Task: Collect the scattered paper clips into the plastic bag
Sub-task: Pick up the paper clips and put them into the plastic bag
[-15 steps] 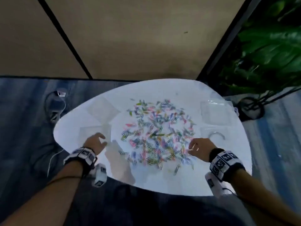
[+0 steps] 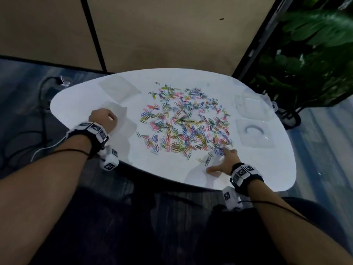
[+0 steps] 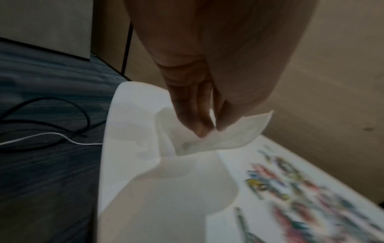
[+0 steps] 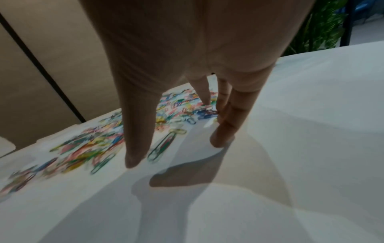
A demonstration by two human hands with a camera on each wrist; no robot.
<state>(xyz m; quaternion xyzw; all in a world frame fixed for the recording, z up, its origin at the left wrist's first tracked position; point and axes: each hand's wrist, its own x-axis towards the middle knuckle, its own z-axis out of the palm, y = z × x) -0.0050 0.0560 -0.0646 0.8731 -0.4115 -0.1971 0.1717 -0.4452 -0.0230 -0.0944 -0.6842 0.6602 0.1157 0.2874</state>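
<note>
Several coloured paper clips (image 2: 187, 121) lie spread over the middle of the white table (image 2: 172, 175); they also show as blurred paper clips (image 4: 87, 148) in the right wrist view. My left hand (image 2: 104, 119) pinches the rim of a clear plastic bag (image 2: 120, 115) at the table's left side. In the left wrist view the fingers (image 3: 195, 115) and thumb hold the plastic bag (image 3: 224, 136) lifted off the surface. My right hand (image 2: 223, 159) is spread, fingertips down at the near right edge of the clips. A green paper clip (image 4: 164, 144) lies between its thumb and fingers (image 4: 224, 131).
A second flat clear bag (image 2: 119, 88) lies at the far left of the table. Two clear plastic packs (image 2: 252, 107) (image 2: 254, 133) sit at the right side. Cables (image 2: 42, 111) run over the dark floor on the left. A leafy plant (image 2: 315, 54) stands at the right.
My left hand has taken hold of the bag's rim and raised it. My right hand has gone from curled to spread and lowered onto the near edge of the clips.
</note>
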